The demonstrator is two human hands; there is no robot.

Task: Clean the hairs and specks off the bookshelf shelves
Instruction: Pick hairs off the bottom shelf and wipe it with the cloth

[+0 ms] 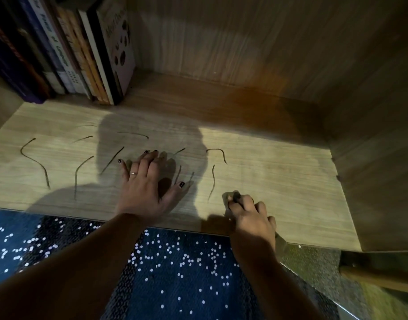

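Head view, looking down into one bay of the bookshelf. The pale wood-grain laminate shelf board (279, 172) is bright along its front and dim toward the back panel.

Thin dark hairs (34, 160) lie scattered over the front half of the board, from the far left to right of centre, each apart from the next. There is a long S-shaped strand at far left; a hooked hair (218, 153) right of centre; a slim wavy hair (212, 183) just below it; two short straight hairs (178, 174) just beside the left thumb.

The left hand (147, 188) lies palm down on the board at mid-front, fingers straight and spread, holding nothing; its nails are dark and there is a thin metal ring (133, 173) on one finger.

The right hand (251, 215) is near the front edge, to the right of the left hand and apart from it. Its fingers are curled under, tips bunched against the board near the lower end of the slim wavy hair. Something dark shows at the fingertips, nail or strand, cannot tell which; so whether it pinches anything cannot be told.

A row of upright books (66, 54) stands in the back left corner, leaning slightly; the rightmost has a pale cover with dark round spots.

A dark blue rug with white flecks (175, 273) lies below the shelf's front edge; both forearms cross above it.
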